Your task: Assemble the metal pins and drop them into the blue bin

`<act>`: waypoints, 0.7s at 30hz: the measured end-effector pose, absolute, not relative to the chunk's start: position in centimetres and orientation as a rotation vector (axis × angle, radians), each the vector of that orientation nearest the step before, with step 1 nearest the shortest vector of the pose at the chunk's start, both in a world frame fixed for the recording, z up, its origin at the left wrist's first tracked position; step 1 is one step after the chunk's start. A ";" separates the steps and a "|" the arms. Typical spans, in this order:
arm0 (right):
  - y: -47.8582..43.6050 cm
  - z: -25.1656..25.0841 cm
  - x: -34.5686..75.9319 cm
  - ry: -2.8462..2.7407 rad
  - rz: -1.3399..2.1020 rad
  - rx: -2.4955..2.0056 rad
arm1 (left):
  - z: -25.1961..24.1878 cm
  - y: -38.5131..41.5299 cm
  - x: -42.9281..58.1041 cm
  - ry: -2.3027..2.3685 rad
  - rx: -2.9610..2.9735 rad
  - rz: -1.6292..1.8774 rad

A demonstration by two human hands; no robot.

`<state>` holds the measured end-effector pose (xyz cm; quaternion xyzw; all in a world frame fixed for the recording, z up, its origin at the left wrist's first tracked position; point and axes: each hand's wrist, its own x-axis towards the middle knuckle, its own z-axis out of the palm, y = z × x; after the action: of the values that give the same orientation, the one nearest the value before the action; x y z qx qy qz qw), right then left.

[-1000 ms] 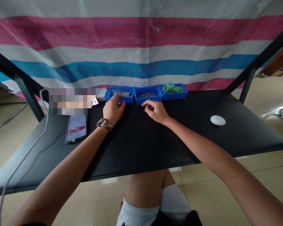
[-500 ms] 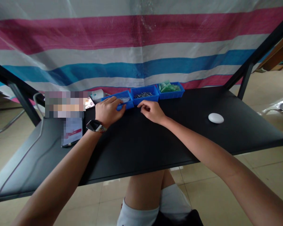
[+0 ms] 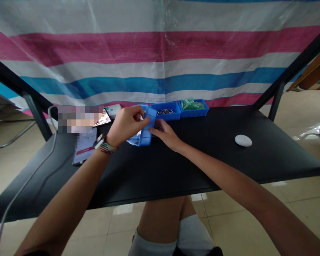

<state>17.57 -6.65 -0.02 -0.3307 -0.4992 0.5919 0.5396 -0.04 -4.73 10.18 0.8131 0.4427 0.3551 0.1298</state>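
Observation:
A small blue plastic bin (image 3: pixel 146 137) is tipped up on its side, its opening facing left. Something clear or whitish shows inside it, too blurred to name. My left hand (image 3: pixel 128 124), wearing a watch and a bracelet, has thumb and curled fingers closed at the bin's upper edge. On the bin's other side my right hand (image 3: pixel 166 134) grips it, thumb in front, the other fingers partly hidden behind. Just behind my right hand stands a second blue bin (image 3: pixel 162 116) of thin dark metal pieces. To its right is a third blue bin (image 3: pixel 194 113) with green plastic packets (image 3: pixel 190 104).
A white oval object (image 3: pixel 243 140) lies on the right of the black table (image 3: pixel 176 170). Phones (image 3: pixel 86 145) with lit screens, partly pixelated, are at left beside a white box (image 3: pixel 114 111). A grey cable (image 3: pixel 40 167) crosses the left end. A striped sheet (image 3: pixel 160 46) hangs behind.
The left bin has been lifted from its flat place and tilted over. My left hand has shifted right along it, and my right hand has come onto its side. The view has tilted slightly upward.

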 end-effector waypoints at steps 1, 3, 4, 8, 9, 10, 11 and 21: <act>-7.2 0.1 17.0 -1.105 1.450 -0.733 | 10.2 -4.7 0.2 1.239 2.276 1.075; -8.2 0.4 16.1 -0.958 1.635 -0.659 | 9.9 -4.7 0.9 1.134 2.116 1.153; -8.7 0.6 15.8 -0.886 1.717 -0.636 | 9.5 -4.7 1.3 1.091 2.053 1.177; -10.1 1.1 15.6 -0.691 1.799 -0.605 | 8.0 -5.1 3.2 0.992 1.932 1.086; -10.3 1.1 15.7 -0.672 1.778 -0.607 | 7.8 -5.4 3.6 0.991 1.915 1.086; -10.4 1.2 15.8 -0.662 1.758 -0.612 | 7.7 -5.7 4.0 0.990 1.897 1.091; -10.5 1.2 16.1 -0.657 1.741 -0.622 | 7.7 -6.0 4.3 0.986 1.888 1.094; -11.4 1.6 21.1 -0.786 1.674 -0.861 | 7.1 -9.8 3.6 0.822 2.204 1.171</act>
<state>21.08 -11.45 1.64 -0.3595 -0.3284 0.6993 0.5233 3.61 -9.81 7.06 0.8112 0.3026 0.4310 0.2542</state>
